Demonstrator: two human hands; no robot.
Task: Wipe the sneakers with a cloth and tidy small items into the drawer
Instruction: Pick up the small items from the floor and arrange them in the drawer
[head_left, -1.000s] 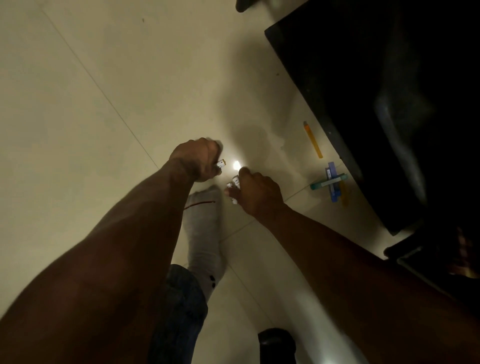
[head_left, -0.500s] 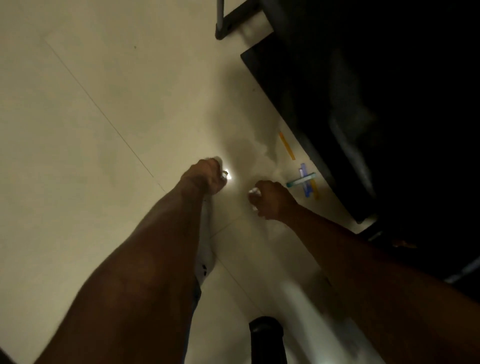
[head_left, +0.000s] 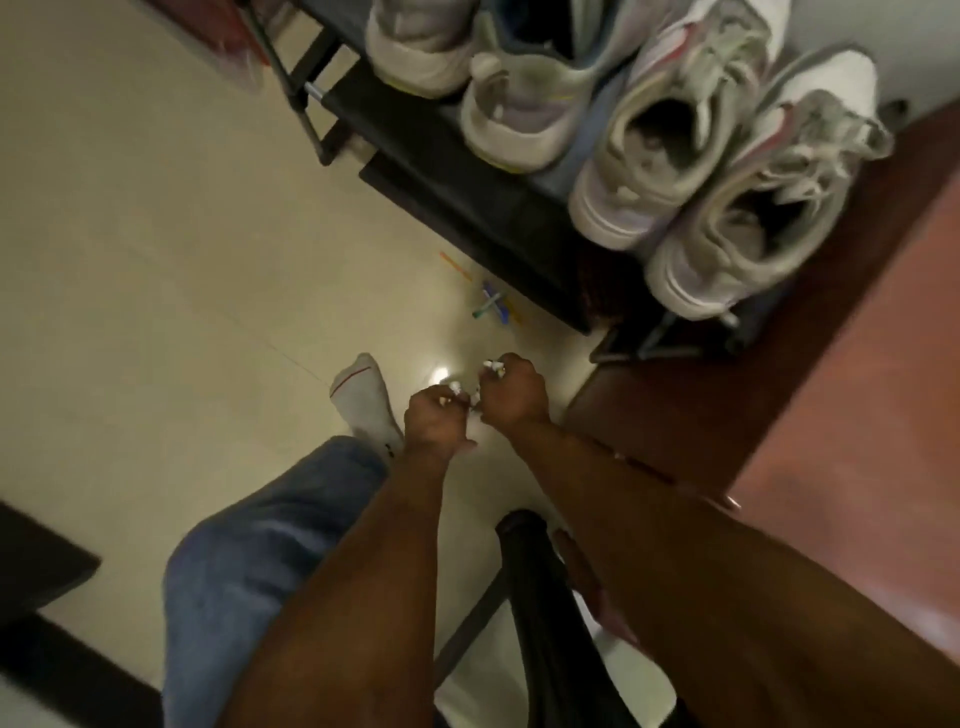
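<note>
Left hand: we see the left hand (head_left: 434, 415) curled, pinching small white items (head_left: 457, 387) at its fingertips.
Right hand: the right hand (head_left: 511, 389) is curled too, gripping more small white bits (head_left: 493, 366), just beside the left.
Sneakers: four worn pale grey-white sneakers (head_left: 670, 135) sit on a black metal shoe rack (head_left: 467, 182), well beyond our hands.
Floor: coloured plastic sticks (head_left: 491, 306) lie on the cream tiled floor (head_left: 156, 260) near the rack.
Foot: a white sock (head_left: 363, 402) rests left of our hands.

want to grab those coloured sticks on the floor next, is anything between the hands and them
Nothing visible does. The coloured sticks lie on bare floor tile beside the black shoe rack, ahead of both hands. But the left hand and right hand each already hold small white items, so neither grip is free.
</note>
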